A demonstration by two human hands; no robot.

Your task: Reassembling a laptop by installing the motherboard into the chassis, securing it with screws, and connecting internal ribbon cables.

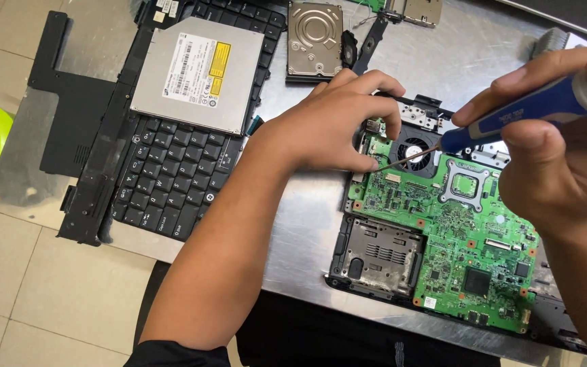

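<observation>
Single head view, close, steeply downward over metal table [307, 224] (no second view)

Electronics repair workshop, laptop teardown bench. Metal-topped table [307, 224] across frame, tiled floor [8, 285] at lower left. Opened laptop's green circuit board [470, 238] at right, cooling fan [416, 151] at its upper edge. Loose parts spread about: keyboard [171, 170] at left, silver disc drive [198, 73] lying on it, hard drive [315, 39] at top centre, black plastic cover panel [69, 109] at upper left. Blue-handled screwdriver [524, 112] at right, tip over board.
</observation>
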